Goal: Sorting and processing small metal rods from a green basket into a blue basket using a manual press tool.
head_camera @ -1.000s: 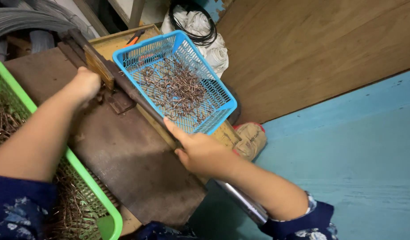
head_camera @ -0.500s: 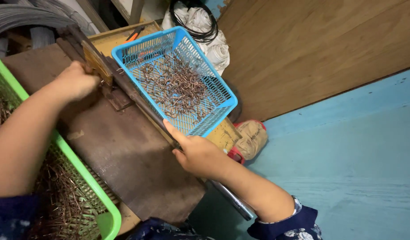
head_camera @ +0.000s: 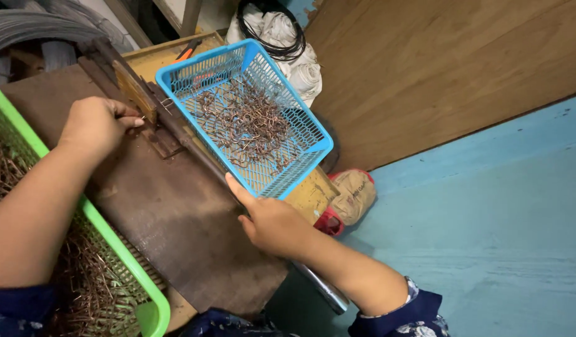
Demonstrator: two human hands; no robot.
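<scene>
The left hand (head_camera: 97,125) is pinched shut on a small wire piece (head_camera: 140,117) on the dark surface (head_camera: 175,218), just beside the blue basket (head_camera: 300,134). The right hand (head_camera: 272,221) grips a long metal bar (head_camera: 319,284) below that basket. Bent wire bits (head_camera: 250,122) lie inside it. A green basket (head_camera: 107,240) sits far from it, left of the surface.

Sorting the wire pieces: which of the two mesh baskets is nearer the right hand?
The blue basket; the right hand lies just below its near corner. The green basket sits by the left arm.
</scene>
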